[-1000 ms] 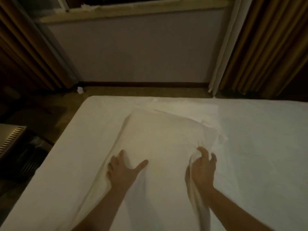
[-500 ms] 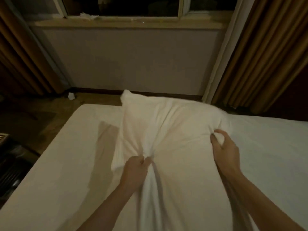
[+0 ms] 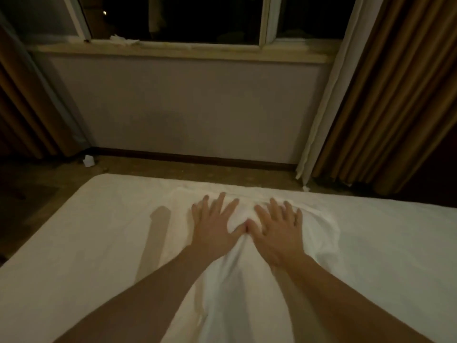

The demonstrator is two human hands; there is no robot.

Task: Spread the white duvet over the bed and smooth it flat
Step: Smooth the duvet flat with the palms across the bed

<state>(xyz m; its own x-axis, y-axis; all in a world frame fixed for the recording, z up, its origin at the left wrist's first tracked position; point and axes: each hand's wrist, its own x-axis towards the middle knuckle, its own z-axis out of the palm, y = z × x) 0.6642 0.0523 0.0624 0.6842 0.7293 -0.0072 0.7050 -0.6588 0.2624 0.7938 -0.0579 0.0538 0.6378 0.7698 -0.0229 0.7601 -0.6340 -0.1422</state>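
Observation:
The white duvet lies in a narrow, folded strip down the middle of the bed, its far end close to the bed's far edge. My left hand and my right hand press flat on that far end, side by side, fingers spread and thumbs almost touching. A ridge of cloth bunches between the thumbs and runs back toward me between my forearms. The white sheet shows on both sides of the duvet.
Beyond the bed runs a strip of brown floor, then a grey wall under a dark window. Brown curtains hang at right and left. Small white scraps lie on the floor near the wall.
Both hands gripped the duvet and lifted its far end half a second ago. It has dropped onto the bed farther away, and both hands have let go and now press flat on it.

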